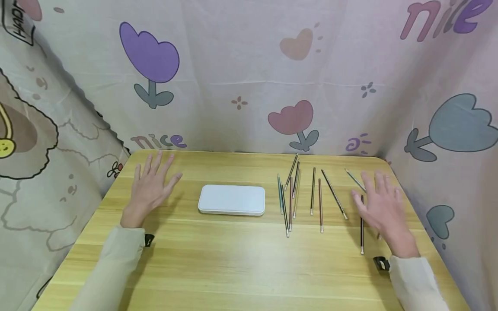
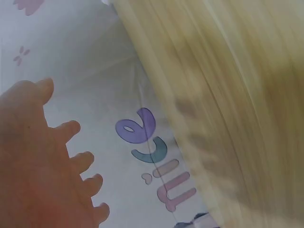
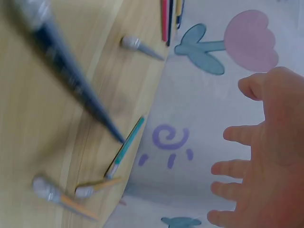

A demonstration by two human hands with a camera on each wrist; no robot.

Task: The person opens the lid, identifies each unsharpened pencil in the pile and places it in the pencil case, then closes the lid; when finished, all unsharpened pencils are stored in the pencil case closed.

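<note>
My left hand (image 1: 149, 188) is held over the left side of the table, palm down, fingers straight and spread, with nothing in it. A white rectangular case (image 1: 231, 200), lid closed, lies to its right near the middle. My right hand (image 1: 383, 211), also spread and holding nothing, hovers over the right side. Below it lie a black pencil (image 1: 362, 229) and a teal pencil (image 1: 354, 179), each partly covered by the hand in the head view. In the right wrist view, the right hand (image 3: 266, 156) stays apart from the pencils, whose eraser ends face the camera.
Several pencils lie loosely bunched right of the case, among them a teal pencil (image 1: 280, 194). A black pencil (image 1: 313, 190), a dark red pencil (image 1: 320, 205) and a slanted black pencil (image 1: 334, 194) lie apart. A printed curtain (image 1: 218, 56) hangs behind the wooden table (image 1: 233, 263).
</note>
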